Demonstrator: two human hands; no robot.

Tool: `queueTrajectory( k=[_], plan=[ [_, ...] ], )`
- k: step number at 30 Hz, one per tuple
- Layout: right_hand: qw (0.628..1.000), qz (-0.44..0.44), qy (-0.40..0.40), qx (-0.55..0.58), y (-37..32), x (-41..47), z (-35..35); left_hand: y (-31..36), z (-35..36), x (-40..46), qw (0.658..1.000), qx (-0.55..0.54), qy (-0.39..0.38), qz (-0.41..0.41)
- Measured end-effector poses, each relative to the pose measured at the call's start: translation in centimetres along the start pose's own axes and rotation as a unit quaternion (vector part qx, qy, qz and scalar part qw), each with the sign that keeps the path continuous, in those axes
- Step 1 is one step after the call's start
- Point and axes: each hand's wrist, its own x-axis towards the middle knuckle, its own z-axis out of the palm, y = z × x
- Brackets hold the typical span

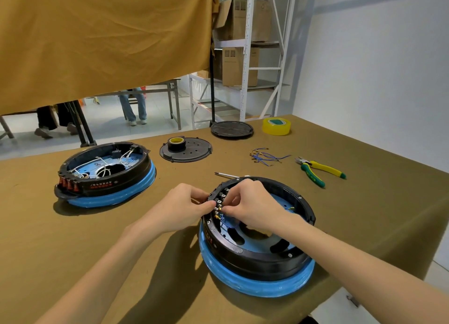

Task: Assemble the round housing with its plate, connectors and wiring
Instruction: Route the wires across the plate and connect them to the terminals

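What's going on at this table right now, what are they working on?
A person is wiring up a round black housing that sits on a blue ring near the table's front edge. Both hands work at the switch terminals on its left rim: the left hand steadies the rim from outside, while the right hand pinches something small at the terminals. A second housing, already wired, sits to the left. Spare blue wires, pliers, a screwdriver, and tape rolls lie behind.

Two bare forearms reach in from the lower edge toward the round housing (257, 238). The left hand (184, 206) and right hand (252, 202) wear no gloves, rings, watch or sleeves.
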Motion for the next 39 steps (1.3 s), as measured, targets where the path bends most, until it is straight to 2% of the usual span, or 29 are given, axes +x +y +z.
queueTrajectory(
  k=[11, 14, 18, 21, 28, 31, 39],
  plan=[
    [0.996, 0.021, -0.047, 0.071, 0.6, 1.0, 0.2, -0.7, -0.3, 0.3, 0.999, -0.025, 0.003, -0.020],
    [0.997, 0.028, -0.018, 0.066, 1.2, 0.7, -0.1, -0.8, 0.0, 0.5, 1.000, -0.007, 0.010, -0.022],
    [0.999, 0.032, 0.030, 0.008, 1.6, 0.6, -0.3, -0.8, 0.7, 0.7, 0.999, -0.008, 0.032, -0.024],
    [1.000, 0.022, 0.016, 0.003, 1.4, 0.8, -0.3, -0.5, 1.0, 0.5, 0.999, -0.012, 0.040, -0.021],
    [0.988, -0.064, 0.005, -0.139, 1.2, 1.0, -0.4, -0.2, 1.3, 0.2, 0.998, -0.048, 0.043, 0.005],
    [0.985, -0.082, 0.001, -0.153, 1.2, 1.2, -0.5, -0.3, 1.3, 0.2, 0.997, -0.056, 0.048, 0.011],
    [0.994, 0.000, 0.058, -0.097, 2.8, 1.6, -0.4, -0.6, 0.9, 0.3, 0.994, -0.108, 0.027, -0.006]
  ],
)
